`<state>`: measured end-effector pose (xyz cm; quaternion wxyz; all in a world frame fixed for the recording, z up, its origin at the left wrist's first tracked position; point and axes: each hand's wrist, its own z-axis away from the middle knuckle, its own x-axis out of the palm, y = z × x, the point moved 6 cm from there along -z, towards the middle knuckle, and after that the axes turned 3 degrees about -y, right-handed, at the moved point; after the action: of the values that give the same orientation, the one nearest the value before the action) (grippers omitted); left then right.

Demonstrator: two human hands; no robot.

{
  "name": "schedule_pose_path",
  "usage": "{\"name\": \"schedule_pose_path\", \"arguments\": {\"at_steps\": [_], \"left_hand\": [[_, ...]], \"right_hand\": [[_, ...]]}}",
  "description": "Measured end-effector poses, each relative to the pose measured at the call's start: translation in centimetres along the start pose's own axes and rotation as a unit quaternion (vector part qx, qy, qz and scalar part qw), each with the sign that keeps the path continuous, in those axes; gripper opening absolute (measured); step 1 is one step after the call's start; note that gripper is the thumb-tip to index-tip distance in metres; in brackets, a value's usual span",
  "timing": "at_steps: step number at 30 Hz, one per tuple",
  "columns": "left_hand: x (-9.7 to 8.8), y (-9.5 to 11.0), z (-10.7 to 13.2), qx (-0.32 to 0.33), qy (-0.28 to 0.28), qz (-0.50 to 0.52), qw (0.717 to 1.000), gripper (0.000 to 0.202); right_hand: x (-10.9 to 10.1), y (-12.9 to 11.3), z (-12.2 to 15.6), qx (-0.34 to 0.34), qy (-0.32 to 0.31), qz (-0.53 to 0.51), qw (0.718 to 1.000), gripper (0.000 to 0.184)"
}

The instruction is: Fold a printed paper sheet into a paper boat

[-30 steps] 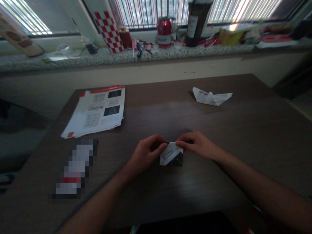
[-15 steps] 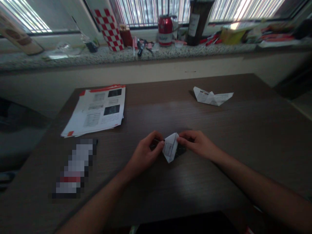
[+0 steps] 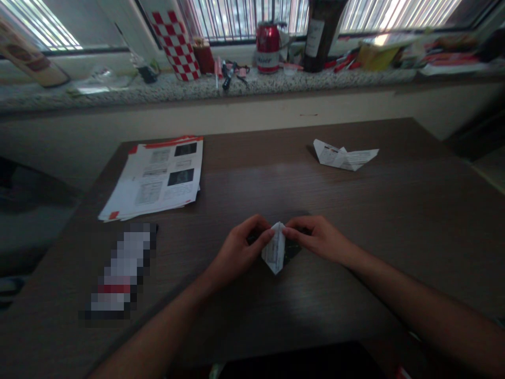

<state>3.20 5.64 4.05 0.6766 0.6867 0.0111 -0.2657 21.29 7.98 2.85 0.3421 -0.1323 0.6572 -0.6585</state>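
Between my hands is a small piece of folded paper (image 3: 275,253), white with print on the near face and dark on the part to the right. It is held just above the table, one corner pointing down toward me. My left hand (image 3: 245,245) pinches its left upper edge between thumb and fingers. On the other side my right hand (image 3: 319,237) grips the right upper edge, thumb tip close to the left thumb near the top corner. The fingers behind the paper are partly hidden. A folded paper boat (image 3: 346,159) lies farther back on the right.
A stack of printed sheets (image 3: 158,176) lies on the brown table (image 3: 244,173) at the back left, with a blurred-out phone-like object (image 3: 122,271) nearer me. The granite windowsill (image 3: 165,95) behind carries a red kettle-like container (image 3: 268,47), a dark bottle (image 3: 316,37) and a red-and-white checkered box (image 3: 176,45).
Both hands have shifted slightly nearer me, their thumbs closer together. The folded paper has turned more upright, its lower corner lower in view. The other things stay put.
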Motion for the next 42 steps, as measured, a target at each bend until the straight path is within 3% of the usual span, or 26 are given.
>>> {"name": "schedule_pose_path", "arguments": {"at_steps": [34,42], "left_hand": [[-0.5,0.5,0.2,-0.004,-0.005,0.079,0.997,0.019],[-1.0,0.4,0.5,0.008,0.022,0.102,0.995,0.019]], "right_hand": [[-0.8,-0.5,0.1,0.009,0.024,-0.026,0.999,0.034],[-1.3,-1.0,0.3,-0.015,0.056,-0.022,0.998,0.033]]}}
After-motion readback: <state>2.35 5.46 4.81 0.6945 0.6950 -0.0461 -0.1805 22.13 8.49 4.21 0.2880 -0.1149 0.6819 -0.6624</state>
